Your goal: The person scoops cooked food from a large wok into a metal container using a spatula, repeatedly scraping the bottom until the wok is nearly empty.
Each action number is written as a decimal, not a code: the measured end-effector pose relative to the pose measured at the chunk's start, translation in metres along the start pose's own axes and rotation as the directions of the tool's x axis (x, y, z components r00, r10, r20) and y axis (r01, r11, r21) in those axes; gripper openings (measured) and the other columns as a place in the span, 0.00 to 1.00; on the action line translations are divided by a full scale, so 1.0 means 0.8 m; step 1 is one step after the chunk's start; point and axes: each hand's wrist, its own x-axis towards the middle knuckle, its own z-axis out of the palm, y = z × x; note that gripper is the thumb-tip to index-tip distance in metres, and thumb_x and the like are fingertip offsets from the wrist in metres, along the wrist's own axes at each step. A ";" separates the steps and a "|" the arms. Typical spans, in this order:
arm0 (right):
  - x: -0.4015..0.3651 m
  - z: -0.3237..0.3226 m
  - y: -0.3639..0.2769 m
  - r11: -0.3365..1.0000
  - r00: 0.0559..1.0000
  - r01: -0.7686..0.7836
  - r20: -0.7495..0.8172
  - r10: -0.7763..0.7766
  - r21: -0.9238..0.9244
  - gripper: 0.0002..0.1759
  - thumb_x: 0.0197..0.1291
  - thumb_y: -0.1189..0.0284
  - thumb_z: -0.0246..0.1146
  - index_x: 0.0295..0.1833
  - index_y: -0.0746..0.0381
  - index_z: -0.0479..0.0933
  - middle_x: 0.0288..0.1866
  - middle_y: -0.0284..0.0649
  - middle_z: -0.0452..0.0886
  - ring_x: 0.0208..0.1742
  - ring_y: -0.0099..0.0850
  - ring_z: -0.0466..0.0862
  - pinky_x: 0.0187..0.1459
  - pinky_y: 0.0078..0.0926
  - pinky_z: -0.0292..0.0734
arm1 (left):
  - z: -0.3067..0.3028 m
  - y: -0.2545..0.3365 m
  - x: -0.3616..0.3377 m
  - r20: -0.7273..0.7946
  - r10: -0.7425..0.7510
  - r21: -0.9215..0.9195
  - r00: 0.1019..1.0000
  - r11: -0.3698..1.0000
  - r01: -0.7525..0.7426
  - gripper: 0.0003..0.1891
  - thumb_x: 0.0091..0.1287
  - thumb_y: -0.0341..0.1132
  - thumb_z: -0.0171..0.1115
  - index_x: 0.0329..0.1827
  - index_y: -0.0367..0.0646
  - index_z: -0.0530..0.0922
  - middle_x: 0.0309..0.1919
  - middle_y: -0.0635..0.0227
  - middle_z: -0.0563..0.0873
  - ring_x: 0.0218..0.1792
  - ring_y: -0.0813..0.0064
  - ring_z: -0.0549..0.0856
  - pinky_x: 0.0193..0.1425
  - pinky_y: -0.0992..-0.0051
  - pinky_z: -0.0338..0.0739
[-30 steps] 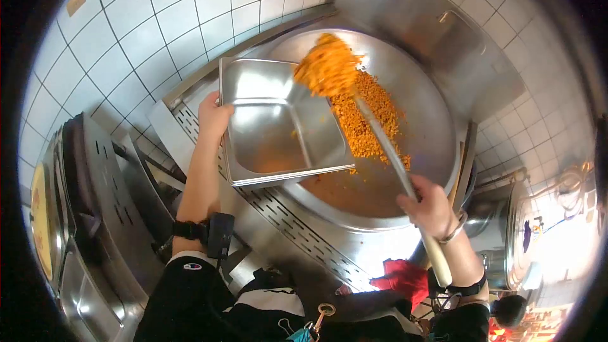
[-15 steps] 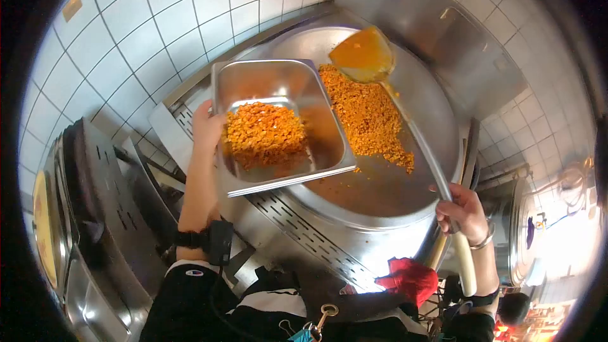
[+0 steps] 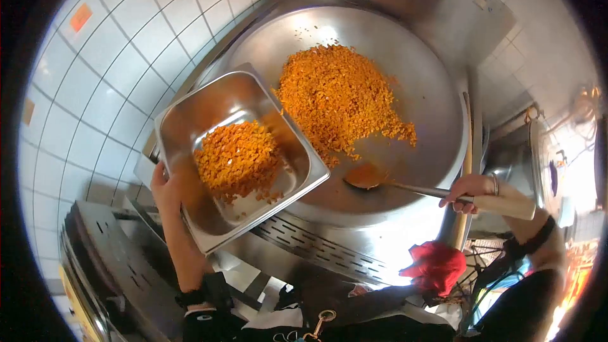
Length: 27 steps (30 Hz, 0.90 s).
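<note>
My left hand (image 3: pixel 167 191) grips the left side of a deep rectangular steel pan (image 3: pixel 256 215), tilted over the near-left rim of a big round wok (image 3: pixel 437 120). A mound of orange, crumbly chopped food (image 3: pixel 234 158) lies in the pan's bottom. More of the same-looking food (image 3: pixel 339 92) is heaped in the far and middle part of the wok. My right hand (image 3: pixel 472 191) is closed around the handle of a long wok spatula (image 3: pixel 405 186). Its blade rests low in the near part of the wok, beside the heap, with an orange film on it.
White tiled wall (image 3: pixel 126 57) rises on the left. A slotted steel ledge (image 3: pixel 316 253) runs along the wok's front. A red cloth (image 3: pixel 437 267) hangs at the front right, near a wooden pole (image 3: pixel 465 171). A lidded steel pot (image 3: pixel 516 158) stands further right.
The spatula blade has swung from above the far side of the wok down to its near part. The pan has shifted left and turned. My view has moved too.
</note>
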 end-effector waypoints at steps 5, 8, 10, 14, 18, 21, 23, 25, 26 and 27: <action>0.089 0.025 0.001 0.986 0.973 -0.163 -0.163 0.166 0.030 0.11 0.51 0.66 0.60 0.27 0.63 0.73 0.18 0.36 0.72 0.18 0.24 0.73 0.16 0.23 0.68 | -0.003 0.008 -0.010 -0.055 -0.058 0.054 0.997 0.997 0.061 0.21 0.52 0.22 0.53 0.52 0.33 0.67 0.35 0.64 0.79 0.30 0.80 0.78 0.31 0.82 0.72; 0.220 0.021 0.019 0.998 0.989 0.015 -0.148 -0.024 -0.062 0.10 0.51 0.66 0.57 0.28 0.63 0.73 0.20 0.37 0.73 0.19 0.26 0.73 0.18 0.27 0.69 | -0.003 0.001 -0.016 -0.078 -0.070 -0.059 0.994 0.996 0.065 0.21 0.52 0.21 0.52 0.53 0.35 0.67 0.34 0.64 0.79 0.29 0.80 0.78 0.31 0.83 0.72; 0.300 0.017 -0.022 0.959 0.922 -0.005 -0.373 -0.106 -0.284 0.11 0.51 0.66 0.56 0.27 0.63 0.71 0.20 0.38 0.72 0.19 0.27 0.72 0.18 0.29 0.68 | -0.004 0.003 -0.016 -0.064 -0.050 -0.043 0.997 0.998 0.047 0.22 0.52 0.21 0.51 0.53 0.35 0.67 0.35 0.64 0.79 0.30 0.80 0.78 0.32 0.83 0.72; 0.416 -0.006 -0.089 0.962 0.881 0.263 -0.386 -0.273 -0.080 0.11 0.51 0.68 0.56 0.24 0.64 0.70 0.19 0.39 0.73 0.18 0.27 0.73 0.19 0.30 0.69 | -0.007 0.011 -0.016 0.000 -0.079 -0.010 0.997 0.997 0.079 0.22 0.51 0.20 0.50 0.52 0.36 0.67 0.37 0.66 0.79 0.32 0.80 0.78 0.35 0.83 0.72; 0.418 0.019 -0.118 0.950 0.944 0.268 -0.241 -0.226 0.160 0.10 0.51 0.72 0.57 0.22 0.64 0.69 0.15 0.39 0.71 0.16 0.28 0.72 0.19 0.29 0.69 | 0.001 0.017 -0.021 0.013 -0.086 -0.098 0.996 0.991 0.087 0.22 0.50 0.19 0.50 0.52 0.36 0.67 0.37 0.66 0.79 0.33 0.80 0.78 0.36 0.84 0.72; 0.404 0.017 -0.117 0.928 0.918 0.348 -0.250 -0.308 0.135 0.10 0.51 0.73 0.58 0.21 0.64 0.68 0.13 0.38 0.70 0.14 0.28 0.71 0.19 0.28 0.69 | 0.000 0.011 -0.018 0.001 -0.067 -0.086 0.998 0.994 0.067 0.21 0.50 0.20 0.49 0.51 0.37 0.68 0.36 0.66 0.79 0.31 0.81 0.78 0.34 0.85 0.71; 0.403 0.012 -0.095 0.903 0.910 0.394 -0.212 -0.357 0.172 0.08 0.50 0.73 0.58 0.24 0.65 0.68 0.13 0.38 0.69 0.13 0.26 0.70 0.17 0.27 0.70 | -0.007 -0.004 -0.012 -0.016 -0.026 -0.108 1.000 0.994 0.024 0.20 0.50 0.21 0.50 0.50 0.36 0.69 0.33 0.66 0.79 0.28 0.81 0.78 0.30 0.85 0.71; 0.353 0.026 -0.089 0.897 0.900 0.405 -0.251 -0.357 0.178 0.08 0.50 0.75 0.58 0.27 0.68 0.68 0.13 0.38 0.69 0.12 0.26 0.70 0.16 0.27 0.69 | -0.005 0.000 -0.012 -0.009 -0.045 -0.101 0.999 0.994 0.044 0.21 0.50 0.22 0.50 0.50 0.36 0.69 0.32 0.66 0.79 0.26 0.81 0.77 0.28 0.85 0.70; 0.331 0.033 -0.085 0.893 0.892 0.412 -0.280 -0.354 0.184 0.08 0.50 0.76 0.57 0.29 0.70 0.67 0.13 0.38 0.68 0.12 0.26 0.69 0.14 0.27 0.69 | -0.004 0.001 -0.013 -0.009 -0.069 -0.089 0.998 0.994 0.068 0.21 0.50 0.22 0.51 0.51 0.36 0.68 0.31 0.66 0.79 0.25 0.82 0.77 0.26 0.85 0.70; 0.332 0.031 -0.070 0.885 0.879 0.435 -0.290 -0.378 0.164 0.07 0.49 0.77 0.57 0.29 0.70 0.67 0.14 0.38 0.69 0.11 0.26 0.69 0.13 0.26 0.68 | -0.003 0.000 -0.013 -0.015 -0.067 -0.106 0.998 0.992 0.065 0.21 0.50 0.22 0.51 0.51 0.36 0.68 0.31 0.66 0.79 0.25 0.82 0.77 0.26 0.85 0.70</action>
